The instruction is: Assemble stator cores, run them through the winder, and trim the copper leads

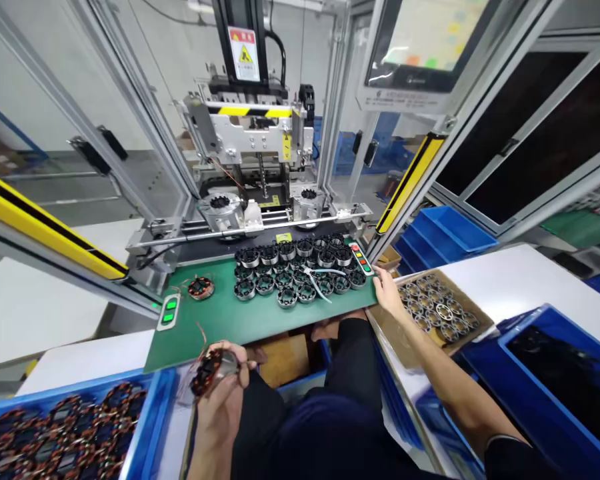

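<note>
My left hand (223, 387) is closed around a copper-wound motor stator (207, 372), with loose wire ends sticking up, held in front of the green mat (215, 320). My right hand (387, 292) rests at the mat's right edge, just below a button box (361, 259); its fingers are loosely extended and nothing shows in them. Between the hands, several unwound stator cores (265, 285) stand in rows on the mat. Pale-blue-handled pliers (323, 273) lie across these cores. Another wound stator (201, 287) sits on the mat's left part, near a box with green buttons (169, 311).
Behind the mat stands a winding machine (253, 137) with a core on each of two fixtures. A blue bin (157, 407) at left holds wound stators. At right are a cardboard box (380, 327) of metal rings and a blue bin (545, 317) with dark parts. Yellow-striped posts flank the machine.
</note>
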`<action>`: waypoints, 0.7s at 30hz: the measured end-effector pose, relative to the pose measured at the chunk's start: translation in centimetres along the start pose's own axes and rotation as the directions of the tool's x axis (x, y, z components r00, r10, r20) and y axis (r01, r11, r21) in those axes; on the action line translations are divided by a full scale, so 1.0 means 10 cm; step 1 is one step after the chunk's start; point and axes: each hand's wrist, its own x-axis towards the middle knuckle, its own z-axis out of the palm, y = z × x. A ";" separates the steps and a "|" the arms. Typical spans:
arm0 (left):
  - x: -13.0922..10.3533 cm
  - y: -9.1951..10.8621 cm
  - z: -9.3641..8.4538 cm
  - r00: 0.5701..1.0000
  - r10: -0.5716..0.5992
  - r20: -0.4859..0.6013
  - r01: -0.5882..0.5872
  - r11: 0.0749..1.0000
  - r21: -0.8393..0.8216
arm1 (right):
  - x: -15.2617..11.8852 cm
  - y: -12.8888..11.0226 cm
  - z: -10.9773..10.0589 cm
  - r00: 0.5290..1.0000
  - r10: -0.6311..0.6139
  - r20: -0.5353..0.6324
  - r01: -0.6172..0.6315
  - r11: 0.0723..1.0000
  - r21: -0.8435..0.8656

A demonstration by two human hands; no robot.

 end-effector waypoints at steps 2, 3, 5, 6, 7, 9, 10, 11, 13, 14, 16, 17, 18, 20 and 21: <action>-0.17 -0.11 0.03 0.997 -0.051 0.051 0.050 0.998 0.028 | -0.10 0.09 0.09 0.999 -0.012 0.032 0.013 1.000 -0.027; -0.25 -0.16 0.01 0.995 -0.078 0.067 0.074 0.995 0.060 | -0.11 0.14 0.12 0.999 -0.020 0.042 0.022 0.999 -0.039; -0.41 -0.26 -0.07 0.986 -0.137 0.091 0.124 0.982 0.142 | -0.10 0.25 0.16 0.998 -0.040 0.053 0.043 0.997 -0.058; -0.49 -0.31 -0.12 0.981 -0.165 0.098 0.145 0.973 0.181 | -0.10 0.31 0.17 0.997 -0.053 0.056 0.057 0.996 -0.063; -0.57 -0.35 -0.17 0.976 -0.189 0.104 0.164 0.963 0.212 | -0.10 0.37 0.18 0.996 -0.069 0.057 0.073 0.995 -0.065; -0.73 -0.45 -0.25 0.965 -0.225 0.135 0.187 0.950 0.248 | -0.10 0.50 0.20 0.993 -0.101 0.057 0.105 0.993 -0.059; -0.80 -0.49 -0.28 0.958 -0.238 0.162 0.192 0.947 0.256 | -0.10 0.57 0.20 0.992 -0.117 0.055 0.119 0.991 -0.052; -0.86 -0.53 -0.29 0.950 -0.249 0.189 0.196 0.945 0.260 | -0.09 0.64 0.21 0.990 -0.131 0.053 0.133 0.990 -0.041; -0.95 -0.61 -0.28 0.934 -0.263 0.242 0.194 0.941 0.276 | -0.03 0.78 0.22 0.987 -0.151 0.053 0.152 0.988 -0.013; -0.97 -0.64 -0.26 0.929 -0.261 0.263 0.179 0.938 0.296 | 0.01 0.85 0.23 0.986 -0.155 0.053 0.155 0.988 -0.001; -0.97 -0.68 -0.21 0.921 -0.220 0.323 0.097 0.930 0.355 | 0.11 0.94 0.23 0.980 -0.185 0.070 0.184 0.983 0.013; -0.97 -0.69 -0.19 0.915 -0.180 0.363 0.034 0.927 0.374 | 0.15 0.93 0.20 0.975 -0.203 0.088 0.203 0.979 0.015; -0.95 -0.67 -0.16 0.906 -0.136 0.400 -0.030 0.924 0.381 | 0.17 0.88 0.15 0.969 -0.221 0.111 0.222 0.975 0.009; -0.92 -0.61 -0.10 0.892 -0.093 0.443 -0.098 0.916 0.388 | 0.12 0.58 -0.03 0.963 -0.245 0.113 0.248 0.969 -0.014; -0.90 -0.57 -0.07 0.892 -0.099 0.440 -0.096 0.912 0.399 | 0.03 0.34 -0.14 0.963 -0.255 0.091 0.259 0.965 -0.035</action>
